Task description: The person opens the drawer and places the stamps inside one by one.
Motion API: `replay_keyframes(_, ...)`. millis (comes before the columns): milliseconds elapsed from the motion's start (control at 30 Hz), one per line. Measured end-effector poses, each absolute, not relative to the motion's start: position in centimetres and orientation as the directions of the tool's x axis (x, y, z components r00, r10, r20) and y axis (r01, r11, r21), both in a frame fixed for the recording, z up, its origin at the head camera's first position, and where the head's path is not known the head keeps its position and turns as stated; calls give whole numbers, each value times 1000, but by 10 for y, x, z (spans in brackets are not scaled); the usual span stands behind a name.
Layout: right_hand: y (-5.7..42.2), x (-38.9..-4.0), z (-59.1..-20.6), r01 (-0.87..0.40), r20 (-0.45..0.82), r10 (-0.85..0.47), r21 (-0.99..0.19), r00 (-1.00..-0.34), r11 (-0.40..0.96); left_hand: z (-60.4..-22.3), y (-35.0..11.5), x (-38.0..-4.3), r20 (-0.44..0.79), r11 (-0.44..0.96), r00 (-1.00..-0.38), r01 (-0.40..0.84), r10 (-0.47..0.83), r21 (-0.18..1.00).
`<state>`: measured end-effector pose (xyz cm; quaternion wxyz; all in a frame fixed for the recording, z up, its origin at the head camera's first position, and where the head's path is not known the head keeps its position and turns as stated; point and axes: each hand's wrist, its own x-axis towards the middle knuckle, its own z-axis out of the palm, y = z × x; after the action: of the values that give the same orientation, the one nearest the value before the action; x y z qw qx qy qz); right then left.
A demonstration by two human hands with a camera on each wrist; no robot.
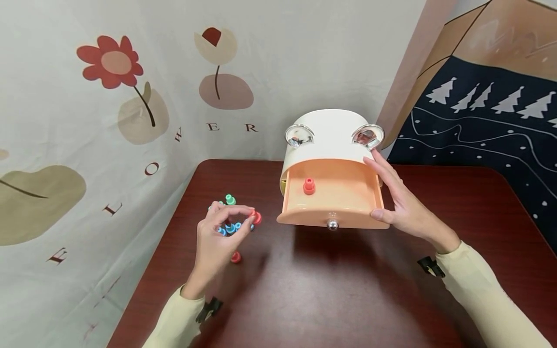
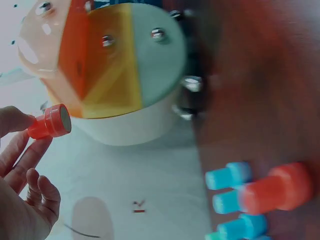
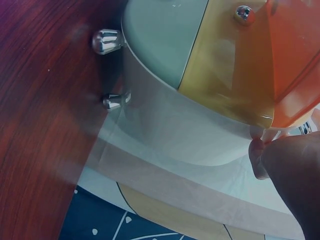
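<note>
My left hand (image 1: 217,237) pinches a small red stamp (image 2: 52,121) between thumb and fingertips, its flat dark end facing outward. It is held left of a white cabinet (image 1: 332,133) with coloured drawers. The orange top drawer (image 1: 352,218) is pulled out, and another red stamp (image 1: 309,186) stands inside it toward the left. My right hand (image 1: 409,215) rests at the cabinet's right side, thumb against the drawer front's right end and the other fingers stretched up along the side. Below the top drawer are a yellow drawer (image 3: 210,65) and a green drawer (image 3: 160,35).
On the brown table (image 1: 278,290), blue stamps (image 1: 229,229) and a green stamp (image 1: 230,199) lie near my left hand, some partly hidden behind it. One more red stamp (image 1: 235,257) lies nearer. A printed cloth (image 1: 270,72) hangs behind the table.
</note>
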<state>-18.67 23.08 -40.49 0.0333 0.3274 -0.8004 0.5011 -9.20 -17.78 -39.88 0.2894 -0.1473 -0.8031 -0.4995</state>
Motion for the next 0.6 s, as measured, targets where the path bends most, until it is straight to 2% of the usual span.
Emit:
replay_keyframes(400,241,-187,-401,-573,382,-505,-762,-774,302,-387,-157,-116,674,360,-738,623,-23,694)
replay_keyframes(600,234,-187,-405,-569,379,-508,-769,-774,293,-375,-152,-121,651,328,-759,623,33,710)
